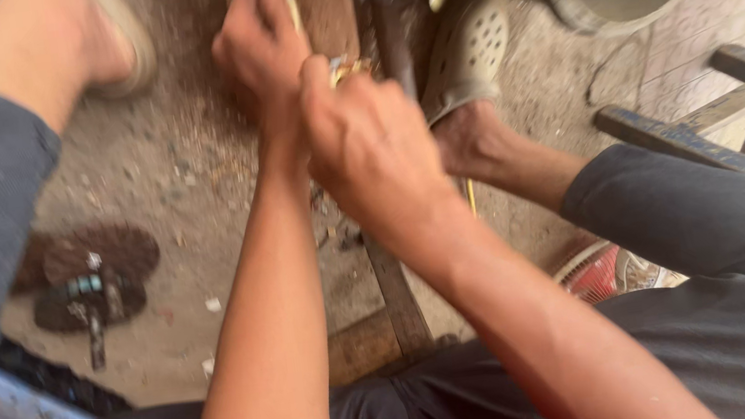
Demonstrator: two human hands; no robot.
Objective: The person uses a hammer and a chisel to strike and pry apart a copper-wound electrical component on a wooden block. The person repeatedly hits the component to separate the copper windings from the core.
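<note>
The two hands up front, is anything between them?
In the head view, a small brass-coloured piece sits between the left hand and right hand; blur hides details.

1. Both your bare forearms reach forward from the bottom of the view, close together, almost side by side.
2. Your left hand (260,38) sits farther out, its fingers curled into a closed grip, knuckles up.
3. Your right hand (370,139) is nearer, just beside the left wrist, its back turned up, fingers bent down in a closed grip.
</note>
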